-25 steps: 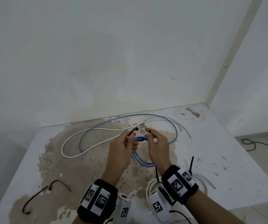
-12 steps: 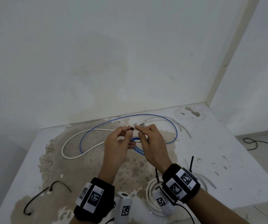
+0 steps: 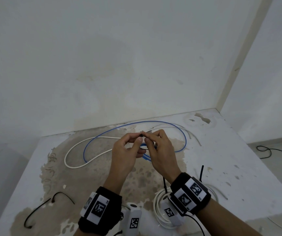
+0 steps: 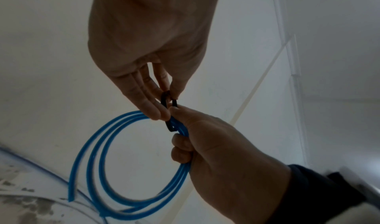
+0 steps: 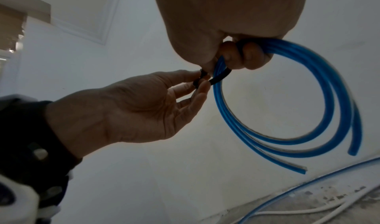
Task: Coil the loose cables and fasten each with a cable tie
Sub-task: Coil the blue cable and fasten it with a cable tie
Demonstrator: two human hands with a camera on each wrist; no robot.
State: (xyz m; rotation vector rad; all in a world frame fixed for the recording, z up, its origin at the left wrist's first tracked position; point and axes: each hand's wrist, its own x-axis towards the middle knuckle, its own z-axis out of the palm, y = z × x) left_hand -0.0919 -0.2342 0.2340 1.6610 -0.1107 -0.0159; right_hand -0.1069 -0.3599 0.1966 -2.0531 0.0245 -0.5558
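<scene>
While the left hand (image 4: 148,37) pinches both ends of the black cable tie (image 4: 169,109) between thumb and fingers (image 4: 144,100), the right hand (image 4: 226,154) curls around the blue coil (image 4: 98,154), which hangs below the fingers, off the surface (image 3: 238,167). If the tie's tip misses its head or the pinch slips, the 3 or so loops could spring apart.
</scene>
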